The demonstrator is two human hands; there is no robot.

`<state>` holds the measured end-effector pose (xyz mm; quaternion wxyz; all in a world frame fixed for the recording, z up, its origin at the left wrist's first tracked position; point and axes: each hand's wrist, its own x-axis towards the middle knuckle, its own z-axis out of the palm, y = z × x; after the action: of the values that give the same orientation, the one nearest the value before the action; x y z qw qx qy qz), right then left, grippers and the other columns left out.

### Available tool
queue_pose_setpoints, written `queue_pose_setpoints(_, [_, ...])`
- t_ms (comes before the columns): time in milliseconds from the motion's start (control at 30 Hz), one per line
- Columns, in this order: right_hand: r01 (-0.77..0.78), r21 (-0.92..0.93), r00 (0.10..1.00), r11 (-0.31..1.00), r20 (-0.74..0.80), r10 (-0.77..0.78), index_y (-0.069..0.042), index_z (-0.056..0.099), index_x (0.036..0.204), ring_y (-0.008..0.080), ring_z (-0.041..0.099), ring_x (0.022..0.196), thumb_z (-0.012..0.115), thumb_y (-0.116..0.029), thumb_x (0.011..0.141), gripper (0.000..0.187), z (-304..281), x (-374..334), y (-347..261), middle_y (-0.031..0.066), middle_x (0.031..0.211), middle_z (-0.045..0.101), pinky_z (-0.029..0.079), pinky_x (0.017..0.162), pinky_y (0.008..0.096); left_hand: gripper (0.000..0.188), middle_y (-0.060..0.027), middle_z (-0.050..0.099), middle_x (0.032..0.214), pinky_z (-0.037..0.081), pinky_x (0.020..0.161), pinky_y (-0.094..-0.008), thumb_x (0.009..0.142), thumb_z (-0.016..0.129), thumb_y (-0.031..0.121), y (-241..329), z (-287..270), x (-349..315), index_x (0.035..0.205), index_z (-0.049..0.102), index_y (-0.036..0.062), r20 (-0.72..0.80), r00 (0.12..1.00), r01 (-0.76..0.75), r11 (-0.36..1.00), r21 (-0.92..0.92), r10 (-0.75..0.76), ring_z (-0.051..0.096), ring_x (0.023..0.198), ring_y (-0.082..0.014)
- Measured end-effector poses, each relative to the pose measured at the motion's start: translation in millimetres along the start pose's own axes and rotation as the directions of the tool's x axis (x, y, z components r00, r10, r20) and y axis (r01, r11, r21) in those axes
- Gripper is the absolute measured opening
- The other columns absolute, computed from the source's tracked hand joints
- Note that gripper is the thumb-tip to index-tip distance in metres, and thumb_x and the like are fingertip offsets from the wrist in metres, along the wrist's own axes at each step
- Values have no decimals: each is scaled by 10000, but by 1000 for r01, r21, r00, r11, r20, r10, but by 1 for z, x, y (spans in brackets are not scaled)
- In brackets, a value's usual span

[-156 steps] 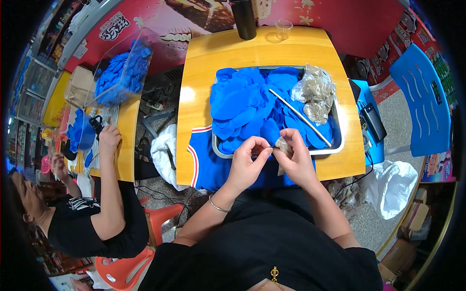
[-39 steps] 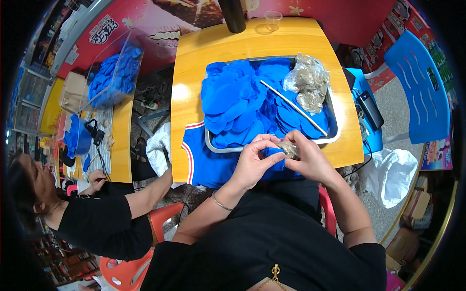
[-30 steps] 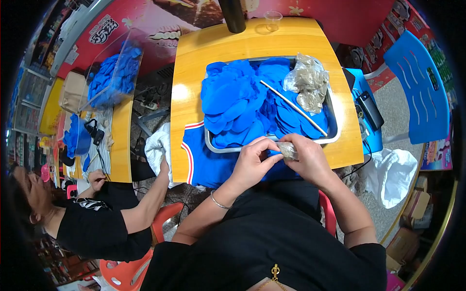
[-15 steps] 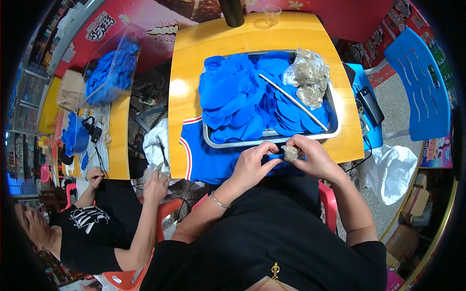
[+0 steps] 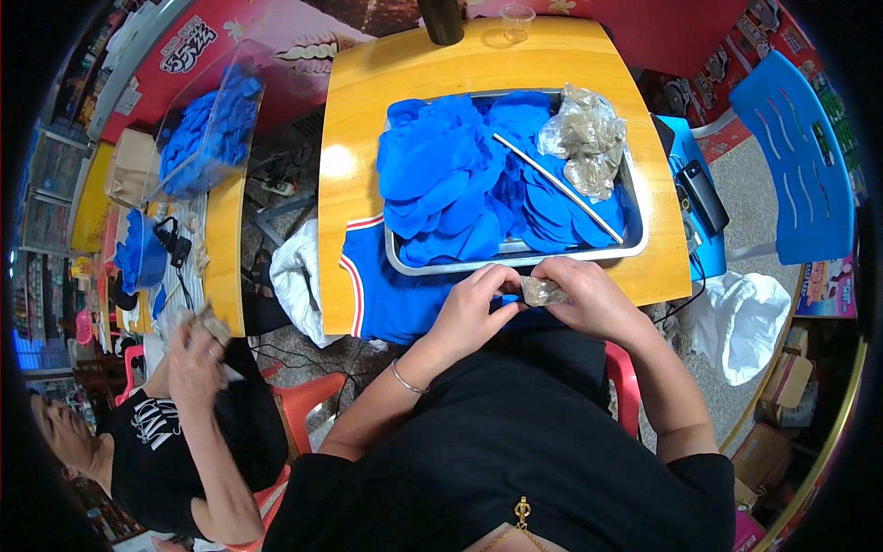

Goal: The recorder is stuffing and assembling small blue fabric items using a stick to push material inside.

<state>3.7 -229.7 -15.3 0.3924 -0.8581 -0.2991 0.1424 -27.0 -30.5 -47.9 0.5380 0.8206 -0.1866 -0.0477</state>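
Just beyond my lap, my two hands work close together at the near side of a metal tray [image 5: 441, 269]. My left hand [image 5: 480, 302] is closed, thumb against fingers, on a small blue piece [image 5: 509, 298] that is mostly hidden. Wrapped in the fingers of my right hand [image 5: 589, 293] is a crumpled, translucent grey-brown clump [image 5: 543, 292], its end facing my left hand. Heaped in the tray are many flat, rounded blue pieces [image 5: 432, 166]. Across them lies a thin white stick [image 5: 559, 189], beside a clear bag of grey-brown material [image 5: 589, 138].
Blue cloth with striped trim [image 5: 372, 294] lies under the tray's near side on the yellow table [image 5: 354, 120]. At the far edge stand a dark cylinder [image 5: 441, 20] and a clear cup [image 5: 517, 23]. A co-worker [image 5: 166, 442] sits at left. Right is a blue chair [image 5: 796, 156].
The clump between my hands has turned and shows more of its length. At left, the co-worker's hand has moved from the near table's side toward their own table, holding a grey-brown bundle.
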Motion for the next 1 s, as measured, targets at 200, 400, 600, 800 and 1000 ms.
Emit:
queue_pose_setpoints(200, [-52,65,999,997,-12,52,-21,554,1047,333,569,930,534,-9,790,258,-1,1,-2,177,948,564,456,785,392,216,-156,609,932,502,690,-351,755,635,15,2,-4,-4,950,544,18,9,993,-117,934,337,121,622,838,-303])
queue_pose_setpoints(400, [-102,216,994,971,-25,110,-8,547,1062,322,565,946,501,-29,824,244,7,-1,7,168,984,564,449,821,371,173,-121,617,828,483,649,-343,756,649,47,-2,-3,1,902,557,33,-120,963,-207,948,243,241,619,756,-292])
queue_pose_setpoints(600, [-63,199,990,978,-112,87,-14,552,1020,303,583,926,577,-56,800,226,14,-4,-3,158,969,583,470,781,365,152,-127,595,811,479,650,-333,751,655,41,0,-6,-1,865,557,22,-28,990,-130,967,218,139,605,743,-281])
queue_pose_setpoints(800, [-72,181,971,981,-213,111,9,544,994,219,610,760,561,-2,805,190,21,-8,6,133,892,583,487,687,297,169,-122,581,900,476,629,-334,740,674,57,0,-10,-2,860,560,26,-56,987,-130,962,242,148,593,778,-277])
queue_pose_setpoints(1000, [1,109,968,994,-250,27,-1,549,984,304,572,853,543,-45,788,201,24,-8,10,156,892,569,464,722,365,198,-87,570,892,477,686,-345,711,675,62,1,-10,3,891,594,41,-1,904,-374,789,487,429,592,815,-253])
